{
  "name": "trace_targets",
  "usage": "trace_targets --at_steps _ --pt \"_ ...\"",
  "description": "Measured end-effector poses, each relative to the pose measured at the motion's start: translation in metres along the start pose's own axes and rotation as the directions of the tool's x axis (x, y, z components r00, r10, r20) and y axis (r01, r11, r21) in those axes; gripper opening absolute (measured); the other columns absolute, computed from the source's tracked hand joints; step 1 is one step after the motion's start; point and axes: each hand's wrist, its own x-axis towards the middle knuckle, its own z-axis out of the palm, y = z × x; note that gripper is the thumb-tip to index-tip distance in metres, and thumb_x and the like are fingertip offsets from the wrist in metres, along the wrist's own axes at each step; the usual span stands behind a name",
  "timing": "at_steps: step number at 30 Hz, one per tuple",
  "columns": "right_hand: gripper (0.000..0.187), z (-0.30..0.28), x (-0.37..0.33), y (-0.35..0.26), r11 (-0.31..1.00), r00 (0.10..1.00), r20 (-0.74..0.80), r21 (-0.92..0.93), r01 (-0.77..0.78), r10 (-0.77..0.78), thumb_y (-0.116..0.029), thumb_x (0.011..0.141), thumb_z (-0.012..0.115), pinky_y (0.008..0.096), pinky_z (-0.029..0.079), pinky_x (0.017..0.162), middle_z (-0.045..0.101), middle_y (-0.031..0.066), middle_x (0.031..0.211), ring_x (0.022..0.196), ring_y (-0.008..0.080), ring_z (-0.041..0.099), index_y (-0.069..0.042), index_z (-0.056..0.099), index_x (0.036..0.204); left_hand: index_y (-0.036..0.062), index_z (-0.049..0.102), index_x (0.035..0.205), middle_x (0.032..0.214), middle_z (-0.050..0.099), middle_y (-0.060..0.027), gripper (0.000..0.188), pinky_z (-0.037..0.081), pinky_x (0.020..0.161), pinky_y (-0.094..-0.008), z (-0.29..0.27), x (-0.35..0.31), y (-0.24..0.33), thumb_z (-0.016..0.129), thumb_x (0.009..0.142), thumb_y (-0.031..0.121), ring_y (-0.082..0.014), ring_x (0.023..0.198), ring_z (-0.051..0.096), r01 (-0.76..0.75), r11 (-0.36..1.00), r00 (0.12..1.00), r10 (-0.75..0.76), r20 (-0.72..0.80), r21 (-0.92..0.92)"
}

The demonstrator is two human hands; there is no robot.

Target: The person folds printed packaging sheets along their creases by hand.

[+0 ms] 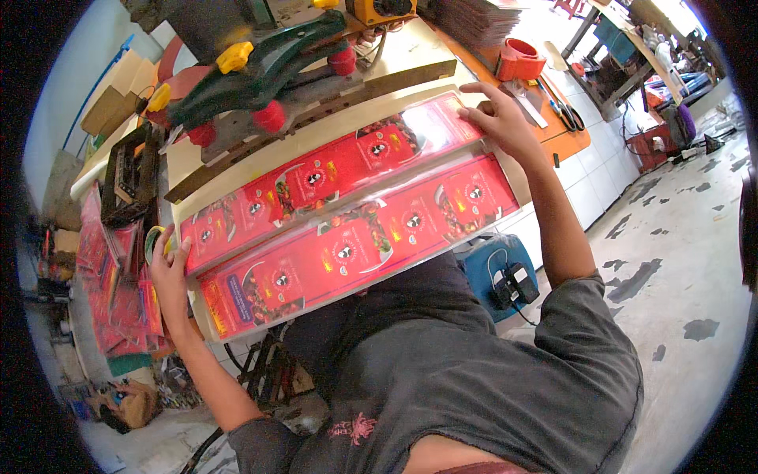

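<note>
Two long red printed strips with food pictures and round emblems lie side by side in front of me under shiny clear film. My right hand (507, 125) bends over the right end of the far strip (316, 180), thumb and fingers pinching its edge. At that strip's left end, my left hand (168, 272) grips the edge with the thumb on top; some of its fingers are hidden. The near strip (347, 251) lies closer to my body, with neither hand on it. Just beyond the strips runs a dark metal bar (237, 159) on a pale board.
A green metal clamp frame (264, 75) with red and yellow knobs stands behind the bar. Scissors (564, 112) and a red tape roll (521, 59) lie on the orange tabletop at right. Red film pieces (118, 296) pile up at left, below a dark tray (130, 174).
</note>
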Motion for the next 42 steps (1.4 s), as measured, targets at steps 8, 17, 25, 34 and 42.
trace_targets --at_steps 8,17,25,34,42 --pt "0.031 0.018 0.028 0.011 0.961 0.997 -0.048 -0.272 0.046 -0.061 -0.033 0.092 0.067 0.0407 0.053 0.078 0.073 0.0172 0.095 0.084 0.0329 0.071 -0.011 0.071 0.113 -0.0013 0.062 0.132 0.122 0.068 -0.0129 0.044 0.045 0.097 -0.0296 0.022 0.032 -0.004 0.063 0.099 0.028 -0.0168 0.111 0.061 -0.029 0.952 0.994 -0.003 0.105 0.304" --pt "0.028 0.033 0.034 0.0 0.877 0.994 -0.111 -0.478 -0.057 0.004 -0.04 0.092 0.064 0.0462 0.054 0.074 0.072 0.016 0.085 0.079 0.0363 0.069 -0.021 0.074 0.109 -0.0021 0.065 0.127 0.118 0.07 -0.0168 0.039 0.046 0.097 -0.0325 0.02 0.042 -0.031 0.057 0.103 0.028 -0.0194 0.108 0.063 -0.057 0.944 0.998 0.045 0.046 0.325" --pt "0.027 0.034 0.037 0.006 0.862 0.989 -0.121 -0.508 0.008 -0.08 -0.039 0.094 0.064 0.0431 0.051 0.068 0.071 0.015 0.082 0.075 0.0343 0.068 -0.018 0.074 0.108 -0.0039 0.064 0.127 0.121 0.07 -0.0147 0.04 0.043 0.101 -0.0319 0.019 0.044 -0.035 0.057 0.103 0.027 -0.0195 0.11 0.062 -0.067 0.955 0.997 0.054 0.051 0.29" --pt "0.026 0.037 0.034 0.0 0.871 0.991 -0.134 -0.489 -0.049 -0.02 -0.038 0.094 0.063 0.0464 0.053 0.076 0.072 0.0166 0.092 0.086 0.036 0.069 -0.019 0.074 0.107 -0.0053 0.065 0.124 0.119 0.07 -0.0164 0.04 0.044 0.099 -0.0317 0.017 0.045 -0.04 0.059 0.102 0.028 -0.0202 0.108 0.063 -0.06 0.958 0.998 0.052 0.036 0.279" --pt "0.029 0.036 0.036 0.001 0.885 0.99 -0.141 -0.463 -0.047 -0.021 -0.042 0.094 0.062 0.0461 0.053 0.075 0.072 0.0162 0.089 0.085 0.0364 0.069 -0.019 0.074 0.106 -0.0069 0.067 0.12 0.113 0.072 -0.0167 0.039 0.045 0.096 -0.0307 0.024 0.043 -0.026 0.061 0.1 0.026 -0.0195 0.104 0.064 -0.011 0.966 1.0 0.014 -0.008 0.258"
